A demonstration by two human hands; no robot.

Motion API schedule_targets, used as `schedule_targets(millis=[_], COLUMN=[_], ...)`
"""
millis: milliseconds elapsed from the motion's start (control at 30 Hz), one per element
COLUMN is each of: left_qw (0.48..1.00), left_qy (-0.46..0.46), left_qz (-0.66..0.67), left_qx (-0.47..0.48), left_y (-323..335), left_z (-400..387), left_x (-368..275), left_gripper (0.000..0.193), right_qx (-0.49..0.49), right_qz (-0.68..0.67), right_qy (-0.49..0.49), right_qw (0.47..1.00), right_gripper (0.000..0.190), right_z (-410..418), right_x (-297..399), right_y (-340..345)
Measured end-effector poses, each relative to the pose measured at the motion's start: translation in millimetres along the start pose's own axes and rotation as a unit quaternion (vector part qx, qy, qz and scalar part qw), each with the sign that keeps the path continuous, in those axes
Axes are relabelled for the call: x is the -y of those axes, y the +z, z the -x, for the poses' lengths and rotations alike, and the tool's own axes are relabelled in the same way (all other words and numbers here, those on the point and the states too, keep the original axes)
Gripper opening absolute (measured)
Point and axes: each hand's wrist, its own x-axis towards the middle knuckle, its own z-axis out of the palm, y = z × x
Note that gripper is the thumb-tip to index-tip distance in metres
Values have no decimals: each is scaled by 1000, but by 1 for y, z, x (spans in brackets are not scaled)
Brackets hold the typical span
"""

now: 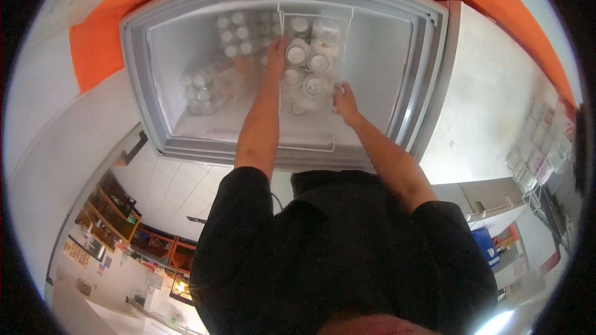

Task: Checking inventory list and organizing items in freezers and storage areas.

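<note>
A white wire basket (315, 12) sits in the open chest freezer (195, 126) in front of me. Inside the basket are several jars or tubs with round pale lids (314, 85), and a clear container (326, 30) at its far right. My left hand (277, 53) grips the basket's left side towards the back. Nearer to me, the fingers of my right hand (345, 101) curl around its right side. Cold mist blurs the contents.
Left of the basket, deeper down, lie packs of white-capped bottles (236, 33) and more bottles (198, 92). The freezer's grey rim (421, 79) surrounds the opening. A white surface (493, 88) adjoins on the right, with clear containers (535, 160) beyond it.
</note>
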Motion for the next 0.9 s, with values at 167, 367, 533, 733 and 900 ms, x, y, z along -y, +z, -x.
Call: schedule_targets(millis=[167, 367, 533, 733, 900], left_qw=[995, 998, 996, 997, 989], left_qy=[-24, -53, -38, -10, 19], left_qz=[88, 12, 73, -75, -144], left_qx=[46, 36, 38, 1, 36], left_y=[2, 7, 32, 43, 34], left_z=[5, 5, 7, 11, -4], left_x=[-10, 26, 21, 12, 29], left_gripper=[30, 31, 28, 32, 36], right_qx=[-147, -135, -98, -103, -108], right_qz=[72, -95, -202, -201, -139], right_qy=[-37, 106, 254, 261, 179], right_qw=[986, 981, 941, 938, 968], right_gripper=[32, 31, 31, 33, 32], right_z=[2, 29, 19, 7, 10], right_x=[-5, 55, 74, 56, 49], right_y=[10, 5, -19, -23, -17])
